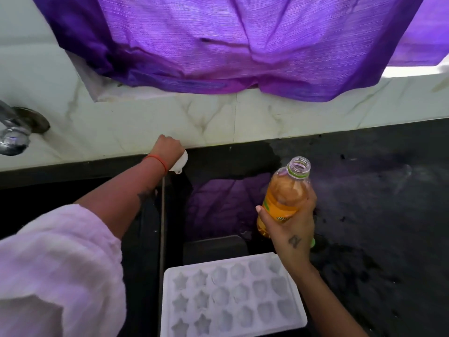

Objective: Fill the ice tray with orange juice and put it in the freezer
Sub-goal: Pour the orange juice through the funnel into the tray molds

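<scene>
My left hand (pixel 167 148), clenched on a white object (pixel 181 162) at the counter's back edge, keeps clear; the empty ice tray (pixel 230 295) lies below; my right hand (pixel 290 223) grasps the uncapped juice bottle (pixel 285 193) upright, ready for pouring.

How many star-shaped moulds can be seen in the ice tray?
6, all in the two leftmost columns of the white ice tray: three rows of two, from the far row to the near row. The tray's near edge is cropped, so more may be hidden.
</scene>
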### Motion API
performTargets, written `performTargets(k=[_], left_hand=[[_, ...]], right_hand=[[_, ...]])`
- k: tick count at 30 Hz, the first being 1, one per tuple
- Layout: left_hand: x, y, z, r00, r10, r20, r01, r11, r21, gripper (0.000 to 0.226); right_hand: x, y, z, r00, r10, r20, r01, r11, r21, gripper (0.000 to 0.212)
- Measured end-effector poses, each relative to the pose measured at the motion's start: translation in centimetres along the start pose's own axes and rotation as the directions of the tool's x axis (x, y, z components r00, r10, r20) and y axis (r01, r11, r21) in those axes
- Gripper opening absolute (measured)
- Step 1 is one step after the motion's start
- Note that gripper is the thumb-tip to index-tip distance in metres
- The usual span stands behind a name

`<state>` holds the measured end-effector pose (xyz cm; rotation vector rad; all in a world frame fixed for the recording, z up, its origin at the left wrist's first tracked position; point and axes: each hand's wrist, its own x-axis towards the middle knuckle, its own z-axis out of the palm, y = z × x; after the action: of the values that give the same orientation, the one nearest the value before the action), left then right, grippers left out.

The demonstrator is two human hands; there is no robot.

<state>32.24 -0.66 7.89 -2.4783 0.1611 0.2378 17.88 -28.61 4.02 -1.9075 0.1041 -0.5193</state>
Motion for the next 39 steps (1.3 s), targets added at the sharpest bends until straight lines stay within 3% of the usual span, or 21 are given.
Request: performTargets(k=[3,5,6,8,10,11,13,17,22,27,30,33,39], left_hand=[[-1.4,-1.1,-0.7,0.992,-0.124,-0.015,0.114,0.946,-0.304,0.028],[-3.0,-1.6,-0.6,0.963,-0.261,-0.064,0.164,0.76,-0.628,0.032],[-4.2,-1.6,-0.6,0.941,-0.33,-0.076,0.145,0.595,-0.791,0.04],[-7.1,-1.1,-0.7,0.924,-0.382,-0.014,0.047,0.151,-0.987,0.064],[-10.5,0.2,-0.8,0.962,-0.271,0.033,-0.055,-0.313,-0.948,0.084],[-12.1,0.9,-0.8,0.974,-0.224,0.019,-0.088,-0.456,-0.886,0.091],[-15.0,2.5,-0.7,0.98,-0.196,-0.018,-0.135,-0.606,-0.784,0.096],[-19.3,6.0,0.1,0.975,-0.219,-0.028,-0.182,-0.721,-0.669,0.082],[-22.4,9.3,0.1,0.967,-0.249,0.055,-0.203,-0.882,-0.426,0.068],[-24.7,10.5,0.2,0.957,-0.272,0.104,-0.228,-0.921,-0.314,0.048],[-25.7,10.7,0.5,0.934,-0.328,0.14,-0.249,-0.881,-0.402,0.034],[-26.5,11.1,1.5,0.918,-0.371,0.138,-0.245,-0.808,-0.536,0.046],[-27.7,12.1,4.0,0.898,-0.38,0.219,-0.152,-0.738,-0.657,0.095]], right_hand=[[0.3,0.1,0.0,1.0,0.016,0.004,-0.016,0.999,-0.035,0.093],[0.5,0.0,-0.1,0.999,0.022,0.028,-0.02,0.998,-0.062,0.092],[0.7,0.0,-0.2,0.999,0.015,0.042,-0.012,0.997,-0.071,0.092],[1.0,0.0,-0.4,0.998,-0.009,0.067,0.014,0.997,-0.072,0.09],[1.1,-0.1,-0.7,0.995,-0.025,0.092,0.031,0.997,-0.07,0.088],[1.2,-0.1,-0.8,0.994,-0.029,0.106,0.037,0.997,-0.07,0.087],[1.5,-0.2,-1.1,0.99,-0.036,0.139,0.046,0.997,-0.064,0.087],[1.8,-0.2,-2.0,0.977,-0.082,0.199,0.093,0.995,-0.047,0.087],[1.5,-1.1,-3.4,0.975,-0.128,0.182,0.136,0.99,-0.029,0.089],[1.1,-2.8,-5.4,0.964,-0.205,0.17,0.208,0.978,0.001,0.092],[0.5,-3.5,-6.6,0.949,-0.258,0.179,0.257,0.966,0.031,0.092],[-0.2,-4.1,-7.4,0.937,-0.276,0.212,0.271,0.961,0.053,0.091],[-1.6,-4.9,-7.9,0.898,-0.308,0.314,0.311,0.95,0.041,0.09]])
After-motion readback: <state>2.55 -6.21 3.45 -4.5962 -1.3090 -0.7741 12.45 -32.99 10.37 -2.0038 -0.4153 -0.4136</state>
